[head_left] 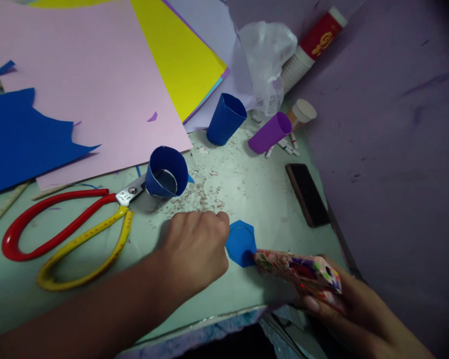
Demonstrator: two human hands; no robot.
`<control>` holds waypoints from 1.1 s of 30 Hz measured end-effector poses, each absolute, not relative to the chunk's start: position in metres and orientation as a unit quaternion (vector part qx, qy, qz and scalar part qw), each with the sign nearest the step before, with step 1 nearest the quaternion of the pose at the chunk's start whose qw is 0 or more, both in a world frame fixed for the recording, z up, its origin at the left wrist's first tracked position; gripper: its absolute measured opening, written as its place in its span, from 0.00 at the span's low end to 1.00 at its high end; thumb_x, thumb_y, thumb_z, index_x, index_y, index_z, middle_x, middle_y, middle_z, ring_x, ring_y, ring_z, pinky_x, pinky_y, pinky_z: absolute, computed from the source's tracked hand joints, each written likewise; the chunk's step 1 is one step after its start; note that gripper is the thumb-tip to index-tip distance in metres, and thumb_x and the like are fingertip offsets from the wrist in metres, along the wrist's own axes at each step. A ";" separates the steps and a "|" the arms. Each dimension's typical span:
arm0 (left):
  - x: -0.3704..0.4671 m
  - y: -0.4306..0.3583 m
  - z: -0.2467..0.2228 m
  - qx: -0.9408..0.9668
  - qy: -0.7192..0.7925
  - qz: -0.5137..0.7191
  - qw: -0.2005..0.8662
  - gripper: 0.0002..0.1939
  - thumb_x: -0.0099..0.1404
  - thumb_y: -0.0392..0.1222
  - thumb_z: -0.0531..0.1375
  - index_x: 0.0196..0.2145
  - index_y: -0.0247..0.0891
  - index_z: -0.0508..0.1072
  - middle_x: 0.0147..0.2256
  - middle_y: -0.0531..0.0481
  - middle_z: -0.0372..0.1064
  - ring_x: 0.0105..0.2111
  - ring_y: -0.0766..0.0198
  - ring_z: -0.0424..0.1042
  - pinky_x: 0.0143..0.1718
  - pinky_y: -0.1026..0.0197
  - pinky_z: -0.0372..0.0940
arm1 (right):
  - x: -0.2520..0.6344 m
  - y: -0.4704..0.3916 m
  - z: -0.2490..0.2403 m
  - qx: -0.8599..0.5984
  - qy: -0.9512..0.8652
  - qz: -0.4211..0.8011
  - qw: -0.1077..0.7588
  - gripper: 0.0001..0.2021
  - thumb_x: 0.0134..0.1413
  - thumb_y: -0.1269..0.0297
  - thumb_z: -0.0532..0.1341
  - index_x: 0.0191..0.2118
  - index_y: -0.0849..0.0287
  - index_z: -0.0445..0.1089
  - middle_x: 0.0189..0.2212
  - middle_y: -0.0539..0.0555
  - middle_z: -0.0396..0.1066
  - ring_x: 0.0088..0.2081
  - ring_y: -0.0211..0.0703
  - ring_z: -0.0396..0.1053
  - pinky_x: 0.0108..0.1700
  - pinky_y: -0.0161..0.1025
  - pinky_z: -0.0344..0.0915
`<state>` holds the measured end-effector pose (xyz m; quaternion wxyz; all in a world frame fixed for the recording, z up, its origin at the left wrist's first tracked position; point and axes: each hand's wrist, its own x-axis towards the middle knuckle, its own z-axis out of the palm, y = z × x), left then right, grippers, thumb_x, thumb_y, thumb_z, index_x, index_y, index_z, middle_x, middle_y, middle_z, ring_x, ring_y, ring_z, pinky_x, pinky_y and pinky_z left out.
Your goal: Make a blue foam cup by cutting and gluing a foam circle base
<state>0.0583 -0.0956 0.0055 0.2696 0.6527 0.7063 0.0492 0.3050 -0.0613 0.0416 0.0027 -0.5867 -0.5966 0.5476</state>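
My left hand [200,244] is closed, thumb side against the left edge of a small many-sided piece of blue paper [241,243]. A faint ring of glue runs along the upper part of that piece. In my right hand [353,304] is a flower-patterned glue gun [299,271], its nozzle at the paper's lower right edge. Just beyond my left hand stands an open blue paper-covered cup [167,172]. Large scissors [125,194] with red and yellow handles lie left of it, blades partly hidden behind the cup.
Farther back are another blue cup [226,119], a purple cup [270,133] and a small lidded jar [302,113]. A phone [307,194] lies near the wall. Pink [82,75], yellow [172,55] and cut blue sheets [26,139] cover the left. Stacked paper cups [314,47] lean by a plastic bag [265,65].
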 end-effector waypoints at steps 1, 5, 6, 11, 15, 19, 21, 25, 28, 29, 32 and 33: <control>0.058 -0.096 0.005 0.653 0.706 0.051 0.270 0.11 0.61 0.36 0.49 0.32 0.38 0.70 0.31 0.42 0.75 0.33 0.44 0.76 0.28 0.48 0.65 | 0.301 -0.063 0.043 -0.590 -0.591 0.551 0.003 0.23 0.51 0.52 0.63 0.53 0.53 0.67 0.53 0.58 0.70 0.52 0.53 0.70 0.53 0.44 0.68; 0.058 -0.096 0.004 0.653 0.706 0.057 0.267 0.11 0.62 0.36 0.49 0.32 0.38 0.70 0.30 0.42 0.75 0.33 0.45 0.76 0.28 0.50 0.65 | 0.288 -0.068 0.050 -0.597 -0.594 0.539 0.015 0.22 0.49 0.51 0.64 0.50 0.53 0.70 0.48 0.57 0.74 0.47 0.52 0.73 0.50 0.43 0.70; 0.058 -0.095 0.003 0.653 0.708 0.059 0.263 0.11 0.62 0.36 0.49 0.31 0.38 0.70 0.30 0.42 0.75 0.33 0.46 0.76 0.28 0.50 0.65 | 0.286 -0.069 0.051 -0.596 -0.601 0.533 0.017 0.22 0.49 0.50 0.64 0.49 0.53 0.71 0.47 0.57 0.75 0.46 0.52 0.74 0.50 0.43 0.70; 0.058 -0.095 0.000 0.656 0.710 0.063 0.249 0.10 0.61 0.37 0.50 0.29 0.39 0.70 0.29 0.44 0.75 0.31 0.48 0.75 0.27 0.54 0.62 | 0.289 -0.069 0.050 -0.599 -0.609 0.520 0.005 0.22 0.50 0.50 0.63 0.49 0.54 0.71 0.48 0.58 0.74 0.47 0.52 0.73 0.49 0.42 0.71; 0.057 -0.095 0.001 0.658 0.707 0.061 0.252 0.11 0.62 0.37 0.49 0.29 0.38 0.70 0.28 0.43 0.74 0.32 0.49 0.75 0.26 0.55 0.61 | 0.290 -0.070 0.047 -0.600 -0.624 0.500 -0.003 0.22 0.49 0.50 0.64 0.49 0.53 0.71 0.47 0.58 0.75 0.47 0.53 0.73 0.48 0.42 0.71; 0.056 -0.095 0.002 0.650 0.713 0.060 0.255 0.11 0.61 0.37 0.50 0.29 0.39 0.71 0.28 0.43 0.74 0.32 0.50 0.75 0.28 0.56 0.61 | 0.283 -0.071 0.046 -0.577 -0.650 0.495 -0.007 0.19 0.50 0.51 0.63 0.47 0.53 0.72 0.44 0.57 0.76 0.45 0.53 0.74 0.47 0.42 0.72; 0.056 -0.094 0.000 0.651 0.715 0.066 0.249 0.11 0.61 0.38 0.50 0.29 0.39 0.72 0.27 0.43 0.74 0.31 0.50 0.75 0.28 0.55 0.61 | 0.281 -0.069 0.047 -0.557 -0.664 0.499 -0.012 0.18 0.52 0.52 0.62 0.47 0.52 0.71 0.44 0.56 0.76 0.44 0.52 0.74 0.46 0.41 0.72; 0.055 -0.093 -0.001 0.649 0.715 0.065 0.252 0.11 0.61 0.39 0.51 0.27 0.40 0.73 0.25 0.44 0.73 0.29 0.51 0.75 0.27 0.55 0.62 | 0.284 -0.061 0.049 -0.536 -0.678 0.502 -0.030 0.18 0.54 0.53 0.61 0.49 0.53 0.68 0.41 0.57 0.75 0.38 0.49 0.74 0.40 0.40 0.74; 0.054 -0.092 0.000 0.647 0.714 0.069 0.258 0.12 0.60 0.40 0.51 0.28 0.40 0.74 0.26 0.43 0.74 0.30 0.51 0.75 0.27 0.55 0.62 | 0.283 -0.054 0.051 -0.538 -0.675 0.505 -0.023 0.19 0.55 0.53 0.60 0.51 0.53 0.65 0.41 0.57 0.74 0.38 0.49 0.73 0.39 0.42 0.74; 0.054 -0.092 0.000 0.646 0.715 0.071 0.259 0.12 0.60 0.40 0.51 0.28 0.39 0.74 0.27 0.43 0.74 0.30 0.51 0.75 0.28 0.54 0.63 | 0.281 -0.052 0.051 -0.538 -0.679 0.499 -0.019 0.19 0.55 0.53 0.60 0.51 0.54 0.65 0.40 0.57 0.74 0.37 0.49 0.73 0.38 0.42 0.74; 0.055 -0.092 0.002 0.641 0.717 0.070 0.265 0.12 0.60 0.39 0.50 0.29 0.39 0.74 0.28 0.43 0.74 0.31 0.52 0.75 0.30 0.54 0.63 | 0.269 -0.047 0.053 -0.528 -0.708 0.470 -0.013 0.17 0.55 0.52 0.59 0.47 0.55 0.67 0.33 0.55 0.74 0.33 0.49 0.73 0.33 0.41 0.73; 0.055 -0.092 0.003 0.641 0.716 0.071 0.268 0.12 0.59 0.39 0.50 0.30 0.39 0.74 0.28 0.43 0.74 0.31 0.52 0.75 0.31 0.54 0.64 | 0.264 -0.045 0.054 -0.521 -0.718 0.460 -0.014 0.16 0.54 0.53 0.59 0.46 0.55 0.67 0.31 0.54 0.74 0.32 0.49 0.73 0.32 0.41 0.73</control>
